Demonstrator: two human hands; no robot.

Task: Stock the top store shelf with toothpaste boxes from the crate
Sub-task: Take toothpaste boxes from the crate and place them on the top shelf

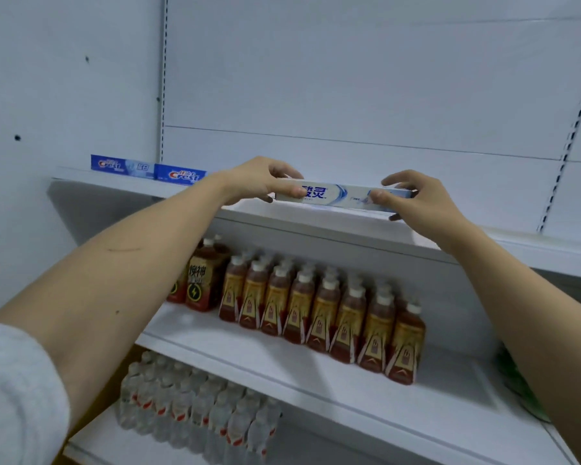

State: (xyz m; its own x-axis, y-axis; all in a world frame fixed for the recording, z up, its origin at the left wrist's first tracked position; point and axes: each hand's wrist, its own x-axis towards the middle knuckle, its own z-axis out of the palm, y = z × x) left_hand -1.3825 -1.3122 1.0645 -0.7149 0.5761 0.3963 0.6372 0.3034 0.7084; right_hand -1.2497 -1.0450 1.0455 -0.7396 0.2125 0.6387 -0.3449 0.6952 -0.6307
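Note:
A long white toothpaste box (341, 193) with blue lettering lies lengthwise near the front edge of the white top shelf (316, 226). My left hand (259, 181) pinches its left end, thumb in front and fingers behind. At the box's right end, my right hand (413, 201) grips in the same way. Two blue toothpaste boxes (123, 166) (180, 175) stand end to end at the shelf's far left. The crate is out of view.
On the middle shelf stand rows of brown tea bottles (322, 307) and taller drink bottles (200, 280) at their left. Packs of clear water bottles (195, 407) fill the lower shelf. Something green (517, 380) shows behind my right forearm. White back panels rise behind the top shelf.

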